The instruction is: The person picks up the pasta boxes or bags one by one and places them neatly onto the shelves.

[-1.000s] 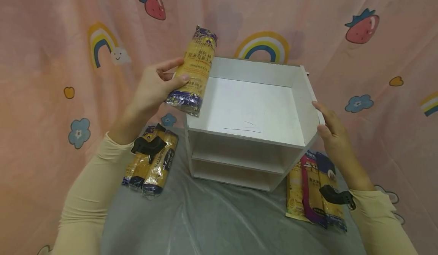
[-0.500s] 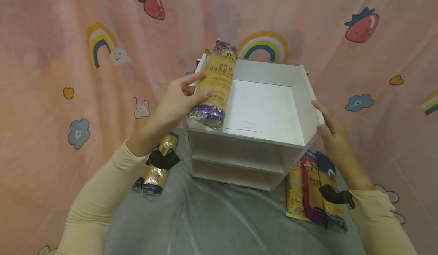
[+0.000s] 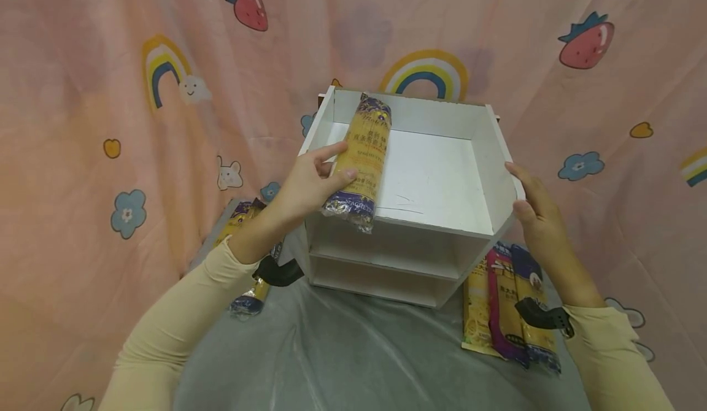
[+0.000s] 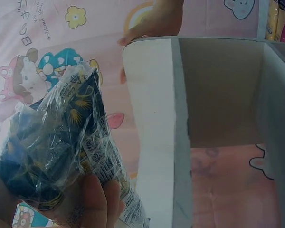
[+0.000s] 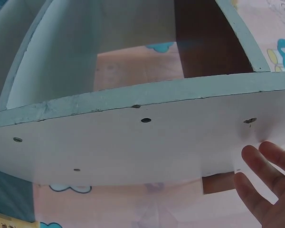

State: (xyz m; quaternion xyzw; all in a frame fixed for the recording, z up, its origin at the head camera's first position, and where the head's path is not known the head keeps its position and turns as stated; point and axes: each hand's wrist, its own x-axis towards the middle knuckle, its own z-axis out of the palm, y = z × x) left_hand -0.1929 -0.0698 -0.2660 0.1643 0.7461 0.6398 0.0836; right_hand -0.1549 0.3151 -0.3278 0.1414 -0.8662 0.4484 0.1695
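My left hand (image 3: 312,184) holds a clear-wrapped pack of spaghetti (image 3: 367,153), yellow with dark blue ends, thumb on the front and fingers at its left side. The pack leans over the left part of the top tier of a white shelf unit (image 3: 436,178), its lower end overlapping the front edge. In the left wrist view the pack's crinkled blue end (image 4: 52,142) shows close up. My right hand (image 3: 538,218) rests at the edge of the unit's right side panel. Seen from the right wrist, its fingers (image 5: 261,171) are spread and straight against the panel's outer face.
Several more pasta packs (image 3: 239,221) lie left of the unit, partly hidden by my left arm. Three packs (image 3: 505,307) lie side by side at the right. A grey cloth (image 3: 353,349) covers the table, and a pink patterned curtain (image 3: 298,30) hangs behind.
My left hand has carried the spaghetti pack right and down, from beside the unit's left edge to over its top tier. The right hand stays at the side panel.
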